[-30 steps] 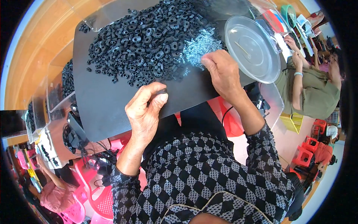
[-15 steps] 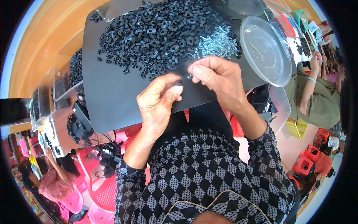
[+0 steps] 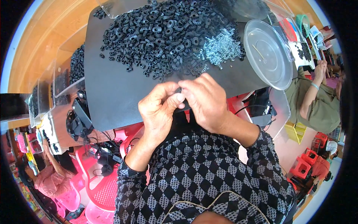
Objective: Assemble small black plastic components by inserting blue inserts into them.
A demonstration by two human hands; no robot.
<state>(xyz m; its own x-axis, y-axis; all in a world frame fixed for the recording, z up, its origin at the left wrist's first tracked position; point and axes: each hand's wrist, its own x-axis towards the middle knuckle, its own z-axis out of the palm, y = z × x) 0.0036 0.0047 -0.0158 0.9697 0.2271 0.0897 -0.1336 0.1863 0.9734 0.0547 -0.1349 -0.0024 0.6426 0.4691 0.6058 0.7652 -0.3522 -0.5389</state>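
My left hand (image 3: 158,108) is closed in a pinch on a small black plastic part (image 3: 179,90), just off the near edge of the dark table (image 3: 112,100). Against it, the fingertips of my right hand (image 3: 207,102) are pressed together at the same spot. Whatever my right fingers hold is hidden now. Beyond my hands spreads a large heap of small black plastic parts (image 3: 149,44), some with holes through them. At its right side lies a pile of tiny silvery springs (image 3: 222,47), with a few stray ones nearer my hands.
A round clear plastic lid (image 3: 268,69) with a thin stick on it lies at the table's right. Clear bins (image 3: 61,84) with black parts stand left. Pink chairs (image 3: 106,192), cables and a yellow crate (image 3: 295,131) are below table height. Other people sit at both sides.
My right hand has moved left and nearer, from beside the spring pile to my left fingertips. The small shiny piece seen in its pinch earlier is now hidden. The left hand stays about where it was.
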